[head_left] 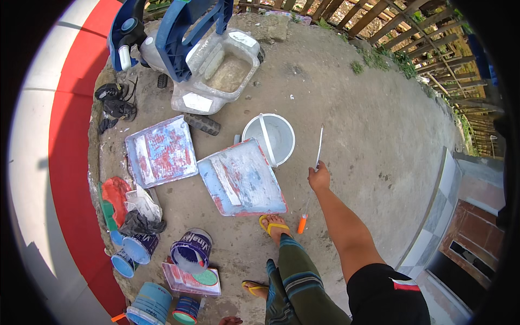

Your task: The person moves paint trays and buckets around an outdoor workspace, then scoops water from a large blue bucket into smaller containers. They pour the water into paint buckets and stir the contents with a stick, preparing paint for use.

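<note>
Gripped in my right hand [319, 174] is a thin pale rod [320, 143], pointing away from me beside a white bucket [279, 138] with a handle across its top. A paint-stained tray [244, 179] leans by the bucket, and a second stained tray [160, 150] lies to its left. An orange-handled tool [302, 223] is below my right hand, near my sandaled foot [273, 225]. Only part of my left hand [230, 320] shows at the lower edge; whether it holds anything is hidden.
A wheeled plastic machine [211, 81] stands at the top left above shoes [115, 103]. Paint buckets [141, 246], plastic scraps [116, 197] and another tray [173, 281] cluster lower left. A red-and-white painted surface [67, 135] runs along the left, a wooden fence [433, 65] upper right, a tiled edge [425, 233] right.
</note>
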{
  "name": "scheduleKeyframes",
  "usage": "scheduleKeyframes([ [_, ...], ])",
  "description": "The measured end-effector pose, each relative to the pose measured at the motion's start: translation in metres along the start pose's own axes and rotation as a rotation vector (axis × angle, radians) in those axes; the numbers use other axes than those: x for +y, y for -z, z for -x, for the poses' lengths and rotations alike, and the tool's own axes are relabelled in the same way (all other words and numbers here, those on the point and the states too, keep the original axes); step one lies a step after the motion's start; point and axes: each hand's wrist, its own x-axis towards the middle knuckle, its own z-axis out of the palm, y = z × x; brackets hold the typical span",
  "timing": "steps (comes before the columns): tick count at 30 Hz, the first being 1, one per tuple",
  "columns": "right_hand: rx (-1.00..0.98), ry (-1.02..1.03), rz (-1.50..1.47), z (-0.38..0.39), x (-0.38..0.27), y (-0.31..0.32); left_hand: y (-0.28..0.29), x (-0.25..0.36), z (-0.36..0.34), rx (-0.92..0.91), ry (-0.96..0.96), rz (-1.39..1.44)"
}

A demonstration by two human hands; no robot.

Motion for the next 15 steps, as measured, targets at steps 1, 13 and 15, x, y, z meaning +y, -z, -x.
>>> scheduleKeyframes([
  [1,0.135,0.056,0.172,0.004,-0.009,0.006,0.003,-0.001,0.0,0.011,0.009,0.007],
  [13,-0.033,1.084,0.711,0.006,-0.122,-0.002,-0.012,-0.037,0.017,0.088,0.038,0.177],
  [15,0.012,1.17,0.745,-0.002,-0.123,0.021,-0.013,-0.046,0.026,0.088,0.031,0.224],
])
